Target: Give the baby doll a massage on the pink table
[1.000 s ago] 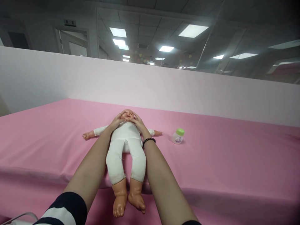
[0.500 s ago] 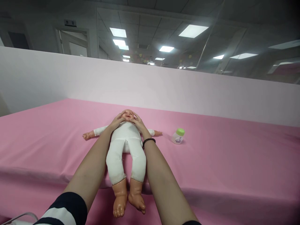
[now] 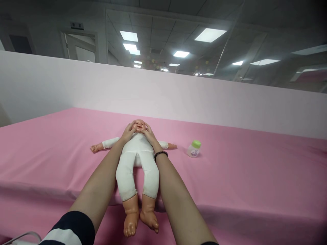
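Note:
A baby doll [image 3: 136, 160] in a white cloth suit lies on its back, its bare plastic arms spread and its feet toward me. My left hand [image 3: 127, 133] and my right hand [image 3: 150, 134] cup the sides of the doll's plastic head [image 3: 139, 126], with the fingers resting on its cheeks beside the mouth. Its face stays partly covered by my fingers. A small plastic bottle with a green cap [image 3: 194, 149] stands to the right of the doll's hand, beyond the reach of my hands' present spot.
A pink sheet-covered table [image 3: 230, 177] fills the lower view, and a pale pink wall [image 3: 163, 92] rises behind it. Glass partitions and ceiling lights lie beyond. A white cable [image 3: 22, 237] shows at the lower left corner.
Both hands have slid down the doll's head, from around its brow and eyes to its cheeks, and have moved closer together. The doll and bottle stay in place.

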Demonstrator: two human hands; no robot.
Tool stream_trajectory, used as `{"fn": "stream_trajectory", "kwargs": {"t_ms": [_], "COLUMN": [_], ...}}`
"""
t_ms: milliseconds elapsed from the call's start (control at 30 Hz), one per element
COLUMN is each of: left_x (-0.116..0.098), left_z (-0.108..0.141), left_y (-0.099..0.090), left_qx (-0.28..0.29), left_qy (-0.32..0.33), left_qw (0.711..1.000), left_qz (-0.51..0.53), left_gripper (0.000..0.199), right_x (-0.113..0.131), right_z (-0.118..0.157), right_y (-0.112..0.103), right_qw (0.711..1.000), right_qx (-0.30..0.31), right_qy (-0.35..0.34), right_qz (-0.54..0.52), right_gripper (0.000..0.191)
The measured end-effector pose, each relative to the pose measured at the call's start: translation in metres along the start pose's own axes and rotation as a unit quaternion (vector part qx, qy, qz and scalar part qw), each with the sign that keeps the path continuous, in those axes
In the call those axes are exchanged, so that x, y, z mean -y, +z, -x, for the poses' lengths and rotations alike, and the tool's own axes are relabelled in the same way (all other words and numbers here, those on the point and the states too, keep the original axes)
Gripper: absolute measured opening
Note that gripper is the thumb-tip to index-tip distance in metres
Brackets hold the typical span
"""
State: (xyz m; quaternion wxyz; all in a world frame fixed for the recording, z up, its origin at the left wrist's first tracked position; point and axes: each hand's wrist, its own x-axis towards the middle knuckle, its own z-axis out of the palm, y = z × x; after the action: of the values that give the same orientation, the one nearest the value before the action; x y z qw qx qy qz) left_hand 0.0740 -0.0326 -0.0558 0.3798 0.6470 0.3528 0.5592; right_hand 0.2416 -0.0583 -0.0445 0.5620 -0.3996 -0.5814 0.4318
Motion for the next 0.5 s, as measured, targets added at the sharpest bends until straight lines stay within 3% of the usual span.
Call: {"fn": "stream_trajectory", "kwargs": {"t_ms": [67,167,233,367,433,500], "left_x": [0.006,0.012,0.014,0.009,0.002,-0.007], "left_z": [0.001,0.006,0.013,0.033,0.044,0.052], "left_y": [-0.001,-0.008,-0.016,-0.038,-0.050,-0.062], "left_qx": [-0.014,0.026,0.052,0.106,0.136,0.138], "left_qy": [0.028,0.049,0.042,0.024,0.024,0.005], "left_qw": [0.995,0.980,0.969,0.927,0.888,0.851], "left_qz": [-0.092,-0.192,-0.239,-0.359,-0.439,-0.506], "left_gripper": [0.084,0.092,0.091,0.076,0.071,0.071], "right_x": [0.000,0.001,0.002,0.006,0.013,0.023], "right_z": [0.003,0.012,0.021,0.046,0.059,0.068], "right_y": [0.003,0.001,-0.008,-0.034,-0.048,-0.063], "right_qw": [0.999,0.989,0.972,0.901,0.855,0.828], "right_qx": [-0.018,-0.024,-0.020,0.033,0.052,0.078], "right_qy": [-0.006,0.035,0.067,0.015,-0.016,-0.020], "right_qz": [0.049,0.142,0.226,0.432,0.516,0.555], "right_gripper": [0.096,0.105,0.098,0.052,0.049,0.049]}}
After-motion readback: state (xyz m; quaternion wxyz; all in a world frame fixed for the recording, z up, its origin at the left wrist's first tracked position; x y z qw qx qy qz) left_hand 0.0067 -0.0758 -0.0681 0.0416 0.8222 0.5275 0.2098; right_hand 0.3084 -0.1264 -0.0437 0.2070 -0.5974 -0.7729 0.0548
